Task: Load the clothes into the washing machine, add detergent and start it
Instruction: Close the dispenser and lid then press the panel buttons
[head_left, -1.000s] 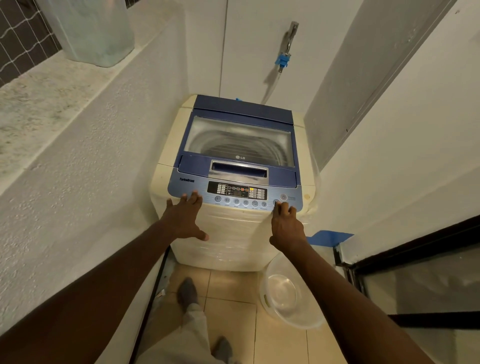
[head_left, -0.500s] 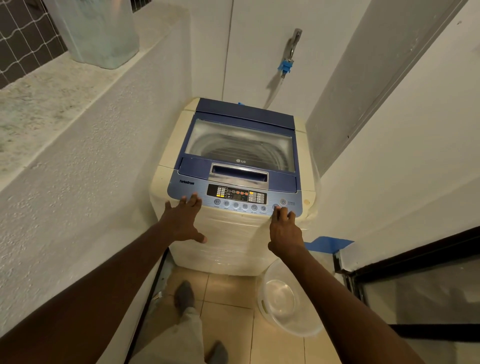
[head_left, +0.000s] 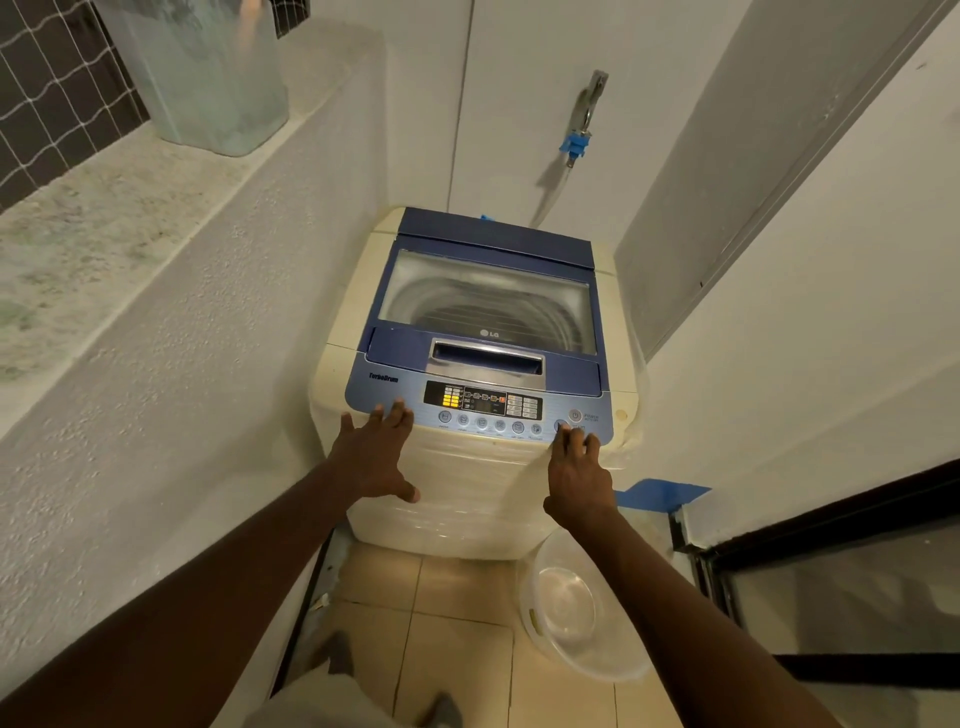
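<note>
Blue-lidded washing machine controls facing person, right hand seemingly touching button

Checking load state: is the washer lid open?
No, the blue lid lies flat and shut over the drum, while the right hand reaches the control panel.

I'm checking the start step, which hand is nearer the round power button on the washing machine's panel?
Right. The right hand has fingertips just below and left of the power button; the left hand rests at the control panel's far left end.
</note>
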